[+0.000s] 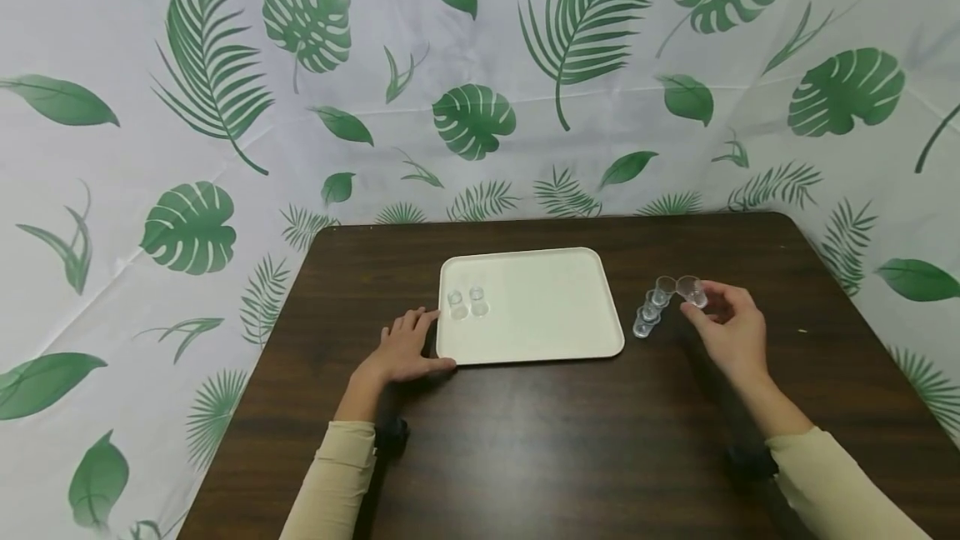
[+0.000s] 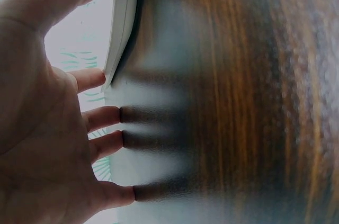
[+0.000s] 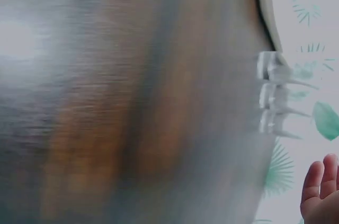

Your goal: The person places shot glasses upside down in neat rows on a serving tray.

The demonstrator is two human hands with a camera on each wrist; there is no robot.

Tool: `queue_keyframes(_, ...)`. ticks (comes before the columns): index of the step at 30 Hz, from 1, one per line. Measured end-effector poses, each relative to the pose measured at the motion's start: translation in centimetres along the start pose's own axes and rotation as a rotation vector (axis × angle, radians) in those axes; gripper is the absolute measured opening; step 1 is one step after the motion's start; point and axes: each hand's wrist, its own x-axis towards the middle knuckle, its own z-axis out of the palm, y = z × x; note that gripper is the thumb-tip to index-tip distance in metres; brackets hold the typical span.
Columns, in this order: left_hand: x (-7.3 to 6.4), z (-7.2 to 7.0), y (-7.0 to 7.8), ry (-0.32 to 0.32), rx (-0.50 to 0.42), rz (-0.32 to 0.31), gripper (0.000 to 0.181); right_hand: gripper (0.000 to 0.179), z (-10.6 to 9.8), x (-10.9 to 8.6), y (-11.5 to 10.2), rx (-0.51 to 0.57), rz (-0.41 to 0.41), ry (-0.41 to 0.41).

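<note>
And here's the clear cup [image 1: 689, 291], out to the right of the tray, pinched between thumb and fingers of the right hand [image 1: 731, 332]! Whether its base clears the tabletop, I can't tell from here. Right beside it, three more clear cups [image 1: 651, 308] stand on the table in a close, slanting line, just off the tray's right edge; the right wrist view catches those three too, with only a few fingertips of that hand in its lower corner.

Across to the cream tray [image 1: 547, 307], and there's a pair of cups [image 1: 478, 302] on it, side by side near the left edge, the rest of its surface bare. Which way up they sit is too small to make out.

Now the left hand [image 1: 407, 350]: spread wide, gripping nothing, thumb at the tray's near left corner, forefinger up against its left edge, the other fingers reaching to the wood.

Beneath it all, the dark wooden table [image 1: 525, 448], catching a glare near the front. Pale sleeves [image 1: 330, 473] on both arms, and behind, a white cloth [image 1: 405, 15] covered in green leaves.
</note>
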Motion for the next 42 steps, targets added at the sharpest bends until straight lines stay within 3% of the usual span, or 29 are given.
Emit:
queue_keyframes(9, 0.0, 0.1, 0.0, -0.002, -0.005, -0.002, 0.096, 0.035, 1.6, 2.1, -2.6, 0.003, -0.167, -0.079)
queue_keyframes(19, 0.2, 0.0, 0.1, -0.015, 0.002, -0.014, 0.096, 0.034, 4.5, 3.4, -5.3, -0.055, -0.256, -0.226)
queue_keyframes(24, 0.2, -0.1, 0.1, -0.013, -0.002, -0.012, 0.096, 0.032, 6.2, 3.6, -6.9, -0.093, -0.260, -0.315)
queue_keyframes(30, 0.4, -0.2, 0.2, -0.017, 0.006, -0.010, 0.097, 0.032, 8.6, 3.5, -8.0, -0.060, -0.254, -0.411)
queue_keyframes(42, 0.3, -0.3, 0.0, -0.018, 0.020, -0.011, 0.097, 0.034, 13.5, 2.4, -8.8, -0.075, -0.218, -0.499)
